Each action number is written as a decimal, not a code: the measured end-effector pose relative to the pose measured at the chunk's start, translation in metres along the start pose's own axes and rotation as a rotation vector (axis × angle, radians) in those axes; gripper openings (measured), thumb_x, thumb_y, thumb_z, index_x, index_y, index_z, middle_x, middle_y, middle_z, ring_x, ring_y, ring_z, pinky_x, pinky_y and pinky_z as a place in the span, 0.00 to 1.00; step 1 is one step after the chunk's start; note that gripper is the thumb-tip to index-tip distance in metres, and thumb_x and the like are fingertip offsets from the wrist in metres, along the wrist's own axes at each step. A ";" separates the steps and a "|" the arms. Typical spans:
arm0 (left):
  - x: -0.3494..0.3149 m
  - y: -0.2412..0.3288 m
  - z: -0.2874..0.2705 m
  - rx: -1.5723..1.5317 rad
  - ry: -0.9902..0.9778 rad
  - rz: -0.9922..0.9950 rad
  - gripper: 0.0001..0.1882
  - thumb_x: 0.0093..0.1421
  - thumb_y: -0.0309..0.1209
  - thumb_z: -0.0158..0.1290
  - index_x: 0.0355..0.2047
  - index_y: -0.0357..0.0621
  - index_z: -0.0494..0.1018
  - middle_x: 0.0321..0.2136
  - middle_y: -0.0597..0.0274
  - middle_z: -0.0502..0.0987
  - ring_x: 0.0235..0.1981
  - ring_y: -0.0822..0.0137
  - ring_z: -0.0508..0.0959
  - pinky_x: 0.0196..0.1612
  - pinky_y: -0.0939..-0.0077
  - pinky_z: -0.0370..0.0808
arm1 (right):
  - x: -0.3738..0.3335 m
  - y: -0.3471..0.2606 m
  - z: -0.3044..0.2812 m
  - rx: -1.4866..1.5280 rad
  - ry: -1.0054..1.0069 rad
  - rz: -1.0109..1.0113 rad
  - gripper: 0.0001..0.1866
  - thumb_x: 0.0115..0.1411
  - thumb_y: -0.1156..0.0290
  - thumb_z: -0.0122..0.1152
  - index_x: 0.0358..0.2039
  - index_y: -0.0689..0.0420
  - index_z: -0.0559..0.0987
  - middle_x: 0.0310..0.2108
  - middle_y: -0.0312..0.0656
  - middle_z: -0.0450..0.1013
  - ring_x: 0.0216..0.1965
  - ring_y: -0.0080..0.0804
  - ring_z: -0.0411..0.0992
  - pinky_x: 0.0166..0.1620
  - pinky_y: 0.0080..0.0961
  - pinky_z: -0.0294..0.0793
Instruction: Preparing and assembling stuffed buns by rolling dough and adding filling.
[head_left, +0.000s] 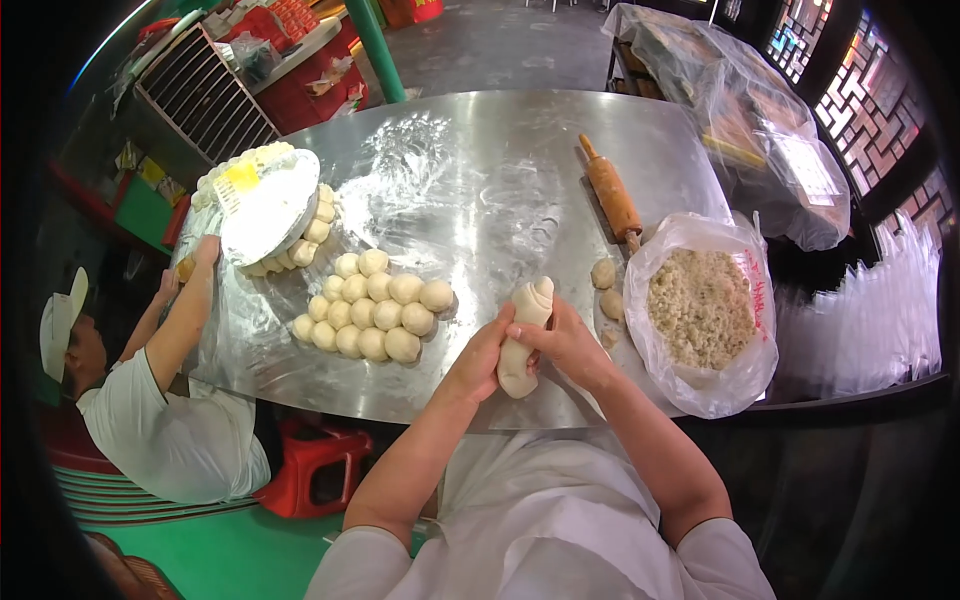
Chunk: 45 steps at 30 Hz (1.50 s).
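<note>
Our left hand point(484, 354) and right hand point(570, 348) grip a long dough piece point(532, 305) by the near edge of the steel table point(490, 150). Farther out, left, we see clustered dough balls point(371, 314); beyond, right, a rolling pin point(610, 193).

Red plastic stool point(298, 468) lower left; slatted rack point(207, 92) upper left, green pole point(375, 50) right of it; plastic-draped shelf point(735, 115), lattice window point(872, 105) upper right.
</note>
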<state>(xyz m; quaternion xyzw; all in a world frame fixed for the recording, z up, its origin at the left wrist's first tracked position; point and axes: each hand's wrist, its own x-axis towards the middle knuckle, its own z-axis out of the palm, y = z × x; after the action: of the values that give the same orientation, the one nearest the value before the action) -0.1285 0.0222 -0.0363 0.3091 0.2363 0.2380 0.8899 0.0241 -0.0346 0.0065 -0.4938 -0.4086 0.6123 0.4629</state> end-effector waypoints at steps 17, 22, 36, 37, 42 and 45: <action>0.019 0.023 -0.006 0.270 0.242 0.205 0.40 0.70 0.54 0.47 0.68 0.35 0.52 0.49 0.45 0.73 0.33 0.63 0.78 0.36 0.71 0.77 | 0.014 0.027 -0.031 -0.790 0.274 -0.441 0.34 0.54 0.63 0.72 0.57 0.63 0.69 0.61 0.54 0.64 0.60 0.53 0.64 0.57 0.40 0.69; 0.021 0.018 0.018 0.255 0.306 -0.010 0.47 0.67 0.64 0.41 0.70 0.36 0.52 0.59 0.47 0.70 0.50 0.62 0.77 0.50 0.67 0.77 | -0.002 0.028 0.007 -0.344 0.230 -0.124 0.30 0.55 0.63 0.72 0.53 0.64 0.71 0.60 0.55 0.65 0.60 0.48 0.64 0.54 0.39 0.71; 0.003 -0.009 0.016 0.344 0.046 0.101 0.26 0.73 0.48 0.42 0.51 0.35 0.72 0.24 0.58 0.76 0.20 0.68 0.75 0.27 0.71 0.73 | 0.033 0.032 -0.049 -0.887 0.689 -0.346 0.27 0.51 0.75 0.68 0.50 0.59 0.67 0.42 0.54 0.73 0.46 0.56 0.72 0.46 0.46 0.73; -0.002 0.003 0.017 0.346 0.051 0.102 0.26 0.73 0.48 0.42 0.51 0.35 0.72 0.24 0.58 0.76 0.20 0.68 0.75 0.27 0.71 0.73 | 0.029 0.031 -0.054 -0.883 0.685 -0.347 0.27 0.51 0.75 0.68 0.50 0.59 0.67 0.42 0.54 0.73 0.46 0.56 0.72 0.46 0.46 0.73; -0.019 0.017 -0.011 0.619 0.242 0.143 0.27 0.70 0.39 0.51 0.64 0.38 0.65 0.47 0.58 0.76 0.37 0.72 0.78 0.36 0.77 0.75 | -0.027 0.039 -0.056 -1.054 0.459 -0.514 0.22 0.54 0.79 0.62 0.51 0.59 0.73 0.52 0.50 0.69 0.54 0.52 0.67 0.55 0.39 0.71; -0.043 0.015 -0.029 0.808 0.172 -0.012 0.29 0.66 0.34 0.55 0.65 0.41 0.63 0.53 0.60 0.72 0.45 0.74 0.75 0.41 0.79 0.74 | -0.055 0.057 -0.050 -1.277 0.519 -0.426 0.16 0.55 0.81 0.58 0.46 0.60 0.76 0.48 0.50 0.69 0.51 0.53 0.68 0.52 0.41 0.72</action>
<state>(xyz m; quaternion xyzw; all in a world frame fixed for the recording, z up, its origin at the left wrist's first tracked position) -0.1825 0.0211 -0.0344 0.6112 0.3861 0.1457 0.6754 0.0685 -0.0990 -0.0451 -0.7072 -0.6511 0.0134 0.2752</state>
